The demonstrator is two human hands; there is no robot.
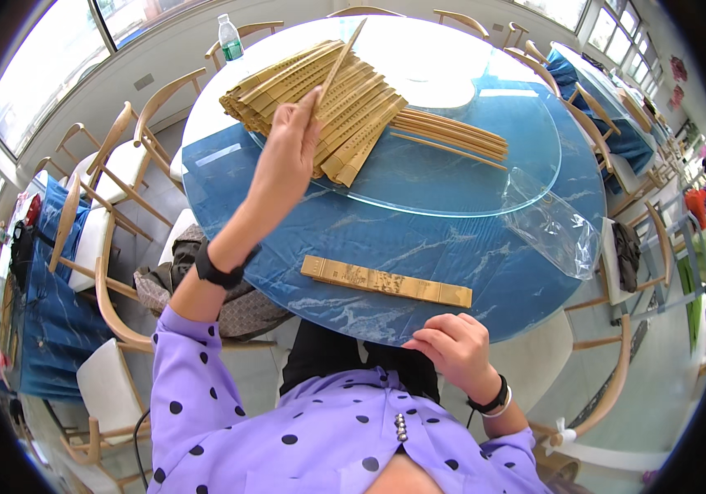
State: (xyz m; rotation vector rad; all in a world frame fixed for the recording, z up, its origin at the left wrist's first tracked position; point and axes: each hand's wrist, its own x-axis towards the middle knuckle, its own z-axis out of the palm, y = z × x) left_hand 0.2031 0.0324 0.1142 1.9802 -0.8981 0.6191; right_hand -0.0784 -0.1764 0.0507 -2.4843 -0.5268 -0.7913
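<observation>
My left hand (pixel 291 152) reaches over the far left of the round table, its fingers pinching a long slim gold-brown piece (pixel 339 67). That piece points up and away; whether it is a chopstick or a flat sleeve seen edge-on, I cannot tell. Under and beside this hand spreads a thick heap of printed gold paper sleeves (pixel 365 103). Brown chopsticks (pixel 452 136) lie side by side right of the heap. Closer to me rests a neat stack of gold sleeves (pixel 386 281). My right hand (pixel 452 346) is at the near table edge, fingers curled together, nothing visible in them.
A clear glass turntable (pixel 526 185) sits on the blue marbled tabletop (pixel 287 226). Crumpled clear plastic (pixel 554 230) lies at the right. A bottle (pixel 229 39) stands at the far left. Wooden chairs (pixel 155 107) ring the table, and a patterned cloth (pixel 229 309) hangs over one.
</observation>
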